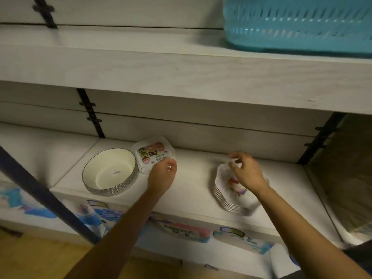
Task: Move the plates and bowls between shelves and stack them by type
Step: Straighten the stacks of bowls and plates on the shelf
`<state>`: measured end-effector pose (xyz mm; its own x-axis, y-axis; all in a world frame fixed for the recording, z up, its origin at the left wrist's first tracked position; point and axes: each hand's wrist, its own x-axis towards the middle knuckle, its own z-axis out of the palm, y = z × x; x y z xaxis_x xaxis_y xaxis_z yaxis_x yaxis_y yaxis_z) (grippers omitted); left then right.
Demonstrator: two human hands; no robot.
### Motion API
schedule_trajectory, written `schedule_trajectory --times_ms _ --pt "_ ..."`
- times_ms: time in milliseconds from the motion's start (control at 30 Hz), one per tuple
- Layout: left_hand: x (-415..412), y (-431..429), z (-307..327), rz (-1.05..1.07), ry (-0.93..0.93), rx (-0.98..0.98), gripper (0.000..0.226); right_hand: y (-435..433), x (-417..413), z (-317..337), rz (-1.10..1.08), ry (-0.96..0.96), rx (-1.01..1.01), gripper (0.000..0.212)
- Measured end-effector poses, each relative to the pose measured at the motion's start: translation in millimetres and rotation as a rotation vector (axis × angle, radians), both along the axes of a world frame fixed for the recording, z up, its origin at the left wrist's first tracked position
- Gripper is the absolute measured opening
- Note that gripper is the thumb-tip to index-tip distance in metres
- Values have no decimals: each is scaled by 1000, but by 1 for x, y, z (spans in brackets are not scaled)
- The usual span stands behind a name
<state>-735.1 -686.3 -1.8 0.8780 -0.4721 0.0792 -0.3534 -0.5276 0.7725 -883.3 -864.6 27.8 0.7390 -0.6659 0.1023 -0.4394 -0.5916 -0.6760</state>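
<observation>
On the lower shelf (193, 166) stands a white bowl (110, 171) with a patterned rim band, at the left. Just right of it lies a stack of square white plates with cartoon prints (153, 153). My left hand (162, 174) grips the near edge of that stack's top plate. Further right sits a second stack of scalloped white plates (235, 200) with a colourful print. My right hand (246, 171) hovers over this stack, fingers curled and pinched at its far rim; motion blur hides whether it holds a plate.
A wide white upper shelf (181, 73) overhangs the lower one, with a turquoise plastic basket (298, 23) on its right end. Black bracket rails (90, 113) run up the back wall. A dark blue diagonal post (40, 190) crosses at the left. Packaged goods sit below.
</observation>
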Motion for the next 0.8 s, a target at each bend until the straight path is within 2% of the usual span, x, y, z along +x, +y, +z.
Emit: schedule_trajectory --times_ms 300,400,533,733,800 --pt "129 49 3 43 -93 143 25 51 114 -17 11 148 176 27" --pt "166 52 -2 -23 -45 310 37 61 140 -27 -31 191 218 28" --pt "199 48 -2 -45 118 517 48 70 165 -33 -50 276 305 34" --pt "237 47 -15 -137 185 709 42 76 198 -48 -27 378 427 57" --pt "248 43 -26 -176 183 735 39 79 207 -56 -43 379 504 57"
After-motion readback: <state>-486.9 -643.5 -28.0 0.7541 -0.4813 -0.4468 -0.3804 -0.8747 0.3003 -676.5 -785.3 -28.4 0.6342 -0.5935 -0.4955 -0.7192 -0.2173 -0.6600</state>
